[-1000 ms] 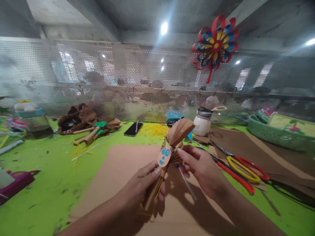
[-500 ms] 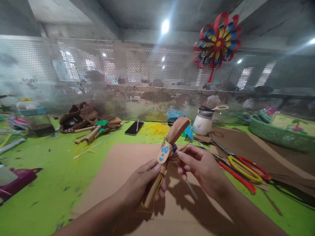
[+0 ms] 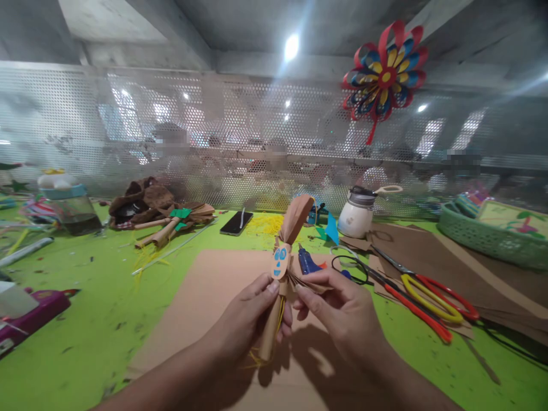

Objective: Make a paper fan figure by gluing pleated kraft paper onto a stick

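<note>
A brown paper doll (image 3: 279, 262) with a blue-drawn face and a tall pleated top stands nearly upright between my hands. My left hand (image 3: 257, 305) is closed round its rolled tube body, just below the face. On the doll's other side my right hand (image 3: 342, 311) pinches the pleated paper fan (image 3: 314, 281) that sticks out beside the face. Yellow strands run down along the tube. Just behind the fan lies a blue glue gun (image 3: 306, 261), partly covered by my right hand. Beneath everything is a large brown paper sheet (image 3: 205, 308).
Scissors (image 3: 432, 297) and an orange-handled tool (image 3: 423, 317) lie to the right, near brown paper (image 3: 411, 251) and a green basket (image 3: 492, 240). A phone (image 3: 236, 223), a white jar (image 3: 356, 214) and another paper doll (image 3: 171, 227) are farther back on the green table.
The doll has shifted slightly left and stands more upright. My right hand has come lower and closer in on the fan, and the thin pale stick below it is out of sight. More of the glue gun shows.
</note>
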### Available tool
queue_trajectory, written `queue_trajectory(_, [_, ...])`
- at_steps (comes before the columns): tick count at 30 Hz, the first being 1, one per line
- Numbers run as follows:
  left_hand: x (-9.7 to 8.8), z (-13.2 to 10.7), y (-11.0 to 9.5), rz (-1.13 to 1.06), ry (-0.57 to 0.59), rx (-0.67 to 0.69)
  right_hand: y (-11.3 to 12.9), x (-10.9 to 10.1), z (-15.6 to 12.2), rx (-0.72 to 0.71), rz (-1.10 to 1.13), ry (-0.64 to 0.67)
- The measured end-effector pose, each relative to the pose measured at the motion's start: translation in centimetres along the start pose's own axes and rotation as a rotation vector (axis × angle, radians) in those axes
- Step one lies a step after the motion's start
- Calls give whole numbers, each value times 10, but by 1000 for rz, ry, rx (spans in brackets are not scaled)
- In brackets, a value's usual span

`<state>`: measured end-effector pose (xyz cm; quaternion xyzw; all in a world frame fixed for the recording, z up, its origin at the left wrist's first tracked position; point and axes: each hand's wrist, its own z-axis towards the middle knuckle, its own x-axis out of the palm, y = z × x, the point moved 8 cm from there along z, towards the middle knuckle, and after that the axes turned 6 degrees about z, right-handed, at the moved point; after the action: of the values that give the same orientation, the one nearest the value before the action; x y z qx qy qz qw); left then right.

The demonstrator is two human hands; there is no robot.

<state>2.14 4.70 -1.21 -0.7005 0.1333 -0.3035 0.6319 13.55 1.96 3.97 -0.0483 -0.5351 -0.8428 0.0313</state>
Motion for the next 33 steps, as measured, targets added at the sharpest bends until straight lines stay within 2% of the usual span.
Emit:
queue_trajectory(9, [3, -4, -12, 59, -22, 78, 8, 4, -13, -292, -315, -12])
queue_trajectory(16, [5, -5, -10, 1, -34, 61, 15, 9, -13, -426, -355, 14])
queue_trajectory(24, [4, -3, -8, 69, 17, 37, 31, 8, -14, -623, -508, 87])
queue_trajectory(33, [5, -4, -3, 62, 19, 12, 26, 16, -20, -602, -536, 19])
